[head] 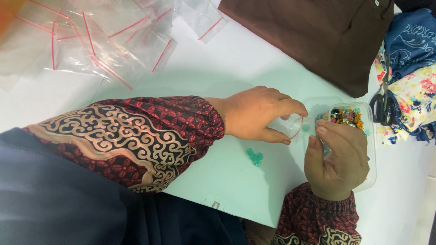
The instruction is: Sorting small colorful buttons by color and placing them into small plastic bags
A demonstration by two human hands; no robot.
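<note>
Clear plastic is being pinched: the left hand (pixel 259 113) is holding a small zip bag (pixel 293 126) open at its red-striped mouth, while the right hand (pixel 338 159), fingers curled together, is hovering at four o'clock of it, over the bead box (pixel 370 136). Loose green beads (pixel 255 157) are sitting at seven o'clock on the counter (pixel 227 68); a nudge from either wrist could send them rolling off.

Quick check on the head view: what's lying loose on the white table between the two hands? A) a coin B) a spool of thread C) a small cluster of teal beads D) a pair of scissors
C: a small cluster of teal beads lies on the white table, just below the left hand and left of the right hand; the scissors rest far off at the right edge on the floral fabric.
</note>
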